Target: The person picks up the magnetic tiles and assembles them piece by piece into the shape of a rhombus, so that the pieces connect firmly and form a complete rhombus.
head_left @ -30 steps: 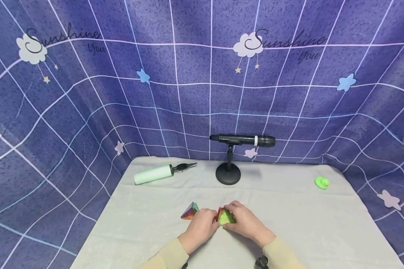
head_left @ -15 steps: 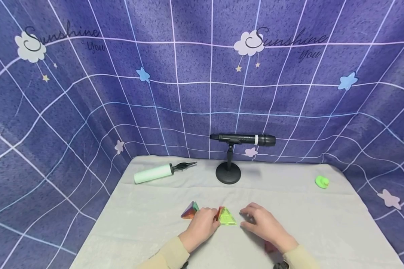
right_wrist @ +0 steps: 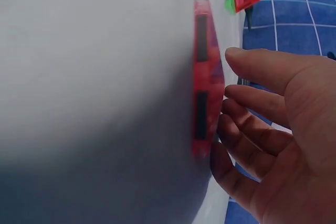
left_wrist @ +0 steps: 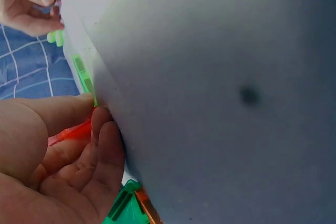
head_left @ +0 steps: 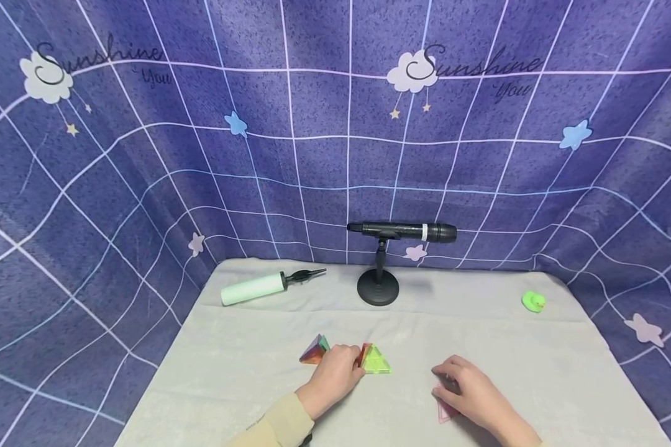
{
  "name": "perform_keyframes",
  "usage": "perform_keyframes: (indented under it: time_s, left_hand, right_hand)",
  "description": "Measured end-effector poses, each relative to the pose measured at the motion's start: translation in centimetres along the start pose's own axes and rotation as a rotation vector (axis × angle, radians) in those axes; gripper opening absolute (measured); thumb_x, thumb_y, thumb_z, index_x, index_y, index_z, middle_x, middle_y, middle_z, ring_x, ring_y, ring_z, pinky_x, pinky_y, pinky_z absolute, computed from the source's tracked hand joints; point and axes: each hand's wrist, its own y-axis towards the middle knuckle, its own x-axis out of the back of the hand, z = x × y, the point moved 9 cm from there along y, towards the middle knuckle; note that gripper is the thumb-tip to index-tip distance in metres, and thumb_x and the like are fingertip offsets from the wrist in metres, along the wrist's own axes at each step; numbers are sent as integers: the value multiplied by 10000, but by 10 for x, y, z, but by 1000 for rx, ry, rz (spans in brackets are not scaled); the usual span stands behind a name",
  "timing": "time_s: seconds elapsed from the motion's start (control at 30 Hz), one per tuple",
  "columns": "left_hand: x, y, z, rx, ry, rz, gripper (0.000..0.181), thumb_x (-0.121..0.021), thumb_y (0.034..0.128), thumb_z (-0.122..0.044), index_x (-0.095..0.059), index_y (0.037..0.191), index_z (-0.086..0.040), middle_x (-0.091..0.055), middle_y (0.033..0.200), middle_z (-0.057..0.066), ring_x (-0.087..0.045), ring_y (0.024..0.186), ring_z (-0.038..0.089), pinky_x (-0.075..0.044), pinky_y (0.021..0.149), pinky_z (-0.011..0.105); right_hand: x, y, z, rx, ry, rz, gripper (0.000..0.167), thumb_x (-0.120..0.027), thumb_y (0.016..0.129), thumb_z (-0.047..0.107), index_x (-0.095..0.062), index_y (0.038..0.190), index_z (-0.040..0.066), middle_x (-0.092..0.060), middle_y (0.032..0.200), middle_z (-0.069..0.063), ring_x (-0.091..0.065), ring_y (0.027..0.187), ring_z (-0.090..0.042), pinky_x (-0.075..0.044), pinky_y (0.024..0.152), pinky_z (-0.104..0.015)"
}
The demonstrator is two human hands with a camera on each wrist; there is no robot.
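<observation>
My left hand (head_left: 334, 376) pinches a small upright structure of see-through magnetic tiles at the middle of the table. Its yellow-green triangular tile (head_left: 377, 362) leans on a red tile (head_left: 364, 355), which my left fingers grip in the left wrist view. Just left of that hand stands another small tile pyramid (head_left: 313, 352) with orange, purple and green sides, partly hidden. My right hand (head_left: 471, 392) hovers with loosely bent fingers over a pinkish-red magnetic tile (head_left: 445, 413) lying flat. In the right wrist view the fingertips are beside this tile (right_wrist: 201, 80), thumb apart from it.
A black microphone (head_left: 405, 232) rests on a round-based stand (head_left: 378, 288) at the back. A pale green hand pump (head_left: 254, 289) lies at back left, and a green toy duck (head_left: 534, 302) sits at back right. A purple-blue curtain (head_left: 313, 161) hangs behind the white-covered table (head_left: 212, 372).
My right hand has let go of the yellow-green tile and moved right and nearer, over the flat pinkish-red tile. My left hand has kept its grip in place.
</observation>
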Motion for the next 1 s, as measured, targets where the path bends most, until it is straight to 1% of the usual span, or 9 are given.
perform_keyframes:
  time_s: [0.07,0.2,0.27,0.43,0.6,0.7,0.87,1.0]
  left_hand:
    - [-1,0,0,2,-1,5,324,-834,819,-100,-544,697,-177,-427,606,-107,-402,556,61,-336,511,253]
    - [-2,0,1,2,-1,11,319,-831,820,-101,-546,700,-178,-427,606,-107,-401,554,61,-336,512,253]
    - [-2,0,1,0,0,10,323,-830,821,-103,-541,699,-180,-425,605,-107,-400,554,62,-335,512,253]
    - [-2,0,1,-7,4,5,331,-827,817,-103,-528,698,-182,-421,607,-106,-401,558,64,-336,517,255]
    - [-3,-1,2,-4,3,9,315,-827,819,-103,-542,706,-176,-423,610,-105,-403,561,66,-339,520,256]
    - [-2,0,2,-3,3,7,314,-826,818,-102,-542,705,-175,-423,610,-105,-404,562,67,-337,520,258]
    - [-1,1,1,-5,6,3,319,-825,816,-101,-538,701,-178,-421,609,-107,-402,563,66,-333,521,258]
    - [-1,1,1,-5,12,6,317,-828,818,-108,-541,703,-178,-421,609,-110,-402,565,64,-334,523,256]
  right_hand:
    - [2,-8,-1,18,6,-20,322,-865,861,281,-766,1113,107,-649,1041,110,-595,892,-42,-544,801,-341]
    - [8,-24,0,101,9,-100,321,-881,845,266,-767,1096,103,-638,1022,131,-559,861,-11,-522,756,-308]
    - [9,-31,-2,121,6,-116,320,-886,839,262,-764,1092,110,-630,1018,137,-549,860,-3,-519,753,-313]
    - [11,-42,-8,103,3,-102,309,-879,845,295,-759,1085,142,-610,1013,151,-543,862,5,-525,757,-334]
    - [14,-49,-7,145,-1,-111,321,-890,830,282,-762,1085,136,-611,1015,153,-540,865,7,-521,743,-328]
    - [14,-51,-8,153,3,-95,333,-888,832,285,-762,1093,120,-610,1008,157,-536,866,9,-515,731,-326]
    - [11,-51,-11,125,-12,-64,337,-884,833,307,-758,1086,125,-617,1006,155,-550,879,5,-529,755,-346]
    - [11,-52,-11,115,-21,-70,336,-892,821,301,-743,1076,140,-623,1016,141,-552,877,-2,-534,772,-355]
